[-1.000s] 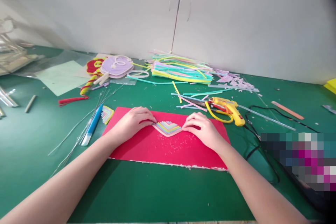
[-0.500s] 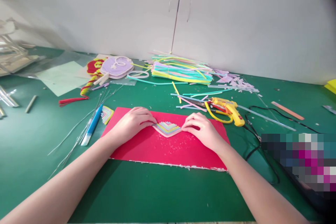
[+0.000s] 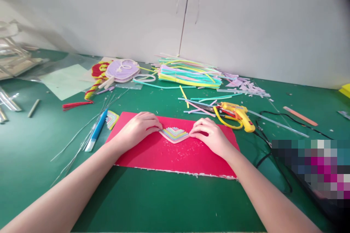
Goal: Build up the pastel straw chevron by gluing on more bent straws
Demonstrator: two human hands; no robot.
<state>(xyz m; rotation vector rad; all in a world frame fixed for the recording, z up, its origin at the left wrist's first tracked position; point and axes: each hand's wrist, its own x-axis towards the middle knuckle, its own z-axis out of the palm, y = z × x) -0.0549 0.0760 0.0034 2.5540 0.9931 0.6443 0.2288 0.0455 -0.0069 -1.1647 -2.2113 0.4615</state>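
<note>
A small V-shaped piece of layered pastel strips [image 3: 175, 134] lies on a red sheet [image 3: 175, 156] on the green table. My left hand [image 3: 138, 128] has its fingers curled and pinches the piece's left tip. From the other side, my right hand [image 3: 212, 134] is curled too and pinches the right tip. Both hands rest on the red sheet.
A yellow glue gun [image 3: 238, 115] with a black cord lies right of the sheet. A blue knife [image 3: 95, 131] and thin wires lie to the left. Behind are a pile of pastel strips [image 3: 188, 72], a purple and red ornament [image 3: 115, 72] and lilac scraps [image 3: 246, 87].
</note>
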